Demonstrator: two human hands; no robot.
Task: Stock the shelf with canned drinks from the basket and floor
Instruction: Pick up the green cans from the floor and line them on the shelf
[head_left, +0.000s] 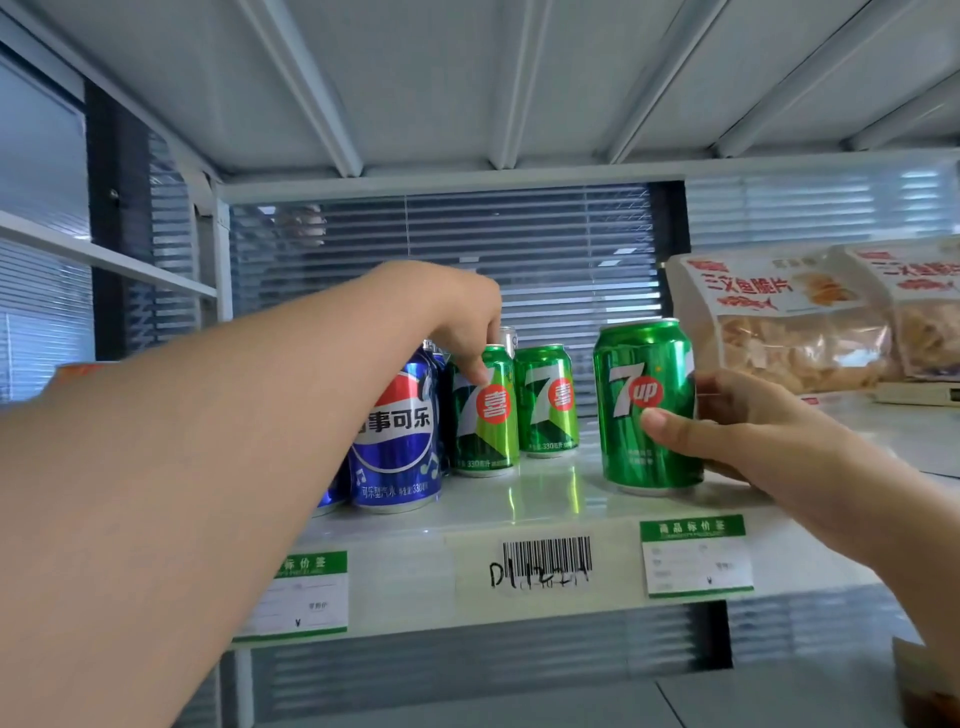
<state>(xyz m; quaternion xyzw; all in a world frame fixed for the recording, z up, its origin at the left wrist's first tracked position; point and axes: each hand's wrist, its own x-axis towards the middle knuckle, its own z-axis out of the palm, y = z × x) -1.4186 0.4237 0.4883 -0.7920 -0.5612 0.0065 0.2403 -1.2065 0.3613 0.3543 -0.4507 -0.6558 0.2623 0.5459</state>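
Note:
A white shelf (530, 506) carries a row of cans. My right hand (737, 426) grips a green 7up can (644, 405) that stands near the shelf's front edge. My left hand (457, 317) reaches over the cans from above, and its fingertips touch the upper part of a green 7up can (485, 415) further back. A second green can (548, 400) stands right of that one. In front on the left stands a blue Pepsi can (397, 441), with more blue cans partly hidden behind my left forearm. A silver can top (508, 335) peeks out behind the green cans.
Two bags of chips (779, 322) stand on the shelf to the right of the held can. Price tags (696, 556) and a barcode label (545, 561) hang on the shelf's front lip. Another shelf board runs close overhead. Window blinds lie behind the shelf.

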